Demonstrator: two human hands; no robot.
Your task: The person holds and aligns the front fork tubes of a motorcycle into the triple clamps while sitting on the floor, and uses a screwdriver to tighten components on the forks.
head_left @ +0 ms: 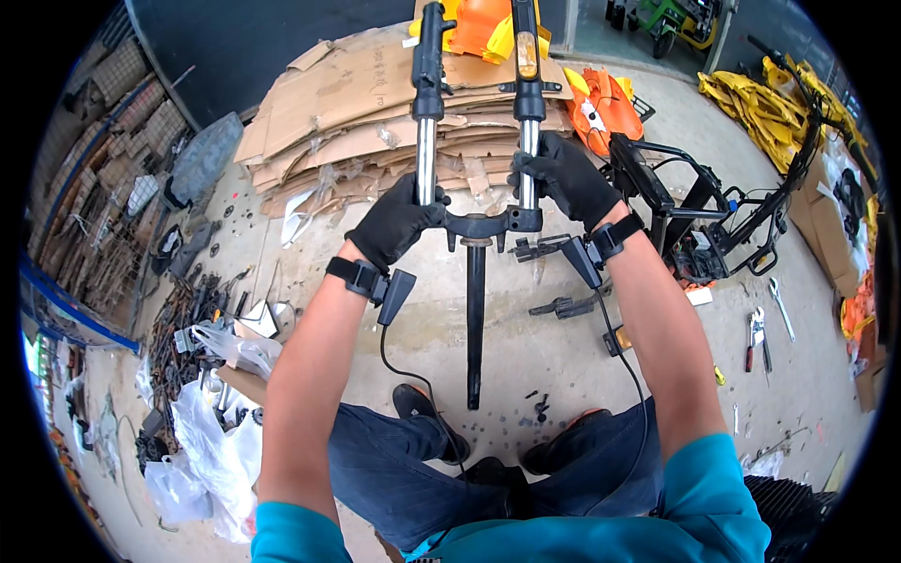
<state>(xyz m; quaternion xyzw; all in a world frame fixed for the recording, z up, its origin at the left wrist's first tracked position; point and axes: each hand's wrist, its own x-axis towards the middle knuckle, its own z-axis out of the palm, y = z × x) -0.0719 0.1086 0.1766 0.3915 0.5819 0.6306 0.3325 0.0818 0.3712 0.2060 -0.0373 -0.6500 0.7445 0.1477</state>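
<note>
I hold up a two-legged front fork (pixel 476 310) with black-and-chrome legs, its dark steering stem hanging down between my feet. My left hand (pixel 394 220), in a black glove, is closed round the left leg (pixel 426 141) at the lower chrome part, beside the black crossbar (pixel 474 223). Higher up, my gloved right hand (pixel 568 183) grips the right leg (pixel 529 127), which has an amber strip near its top. A small dark device with a cable is strapped to each wrist.
Stacked cardboard (pixel 328 89) lies ahead with orange and yellow panels (pixel 601 117). A black vehicle frame (pixel 676 211) stands right, near yellow panels (pixel 741 103) and tools (pixel 758 338). Plastic bags (pixel 216 441) and metal scrap lie left; a wire-mesh rack (pixel 84 178) stands beyond.
</note>
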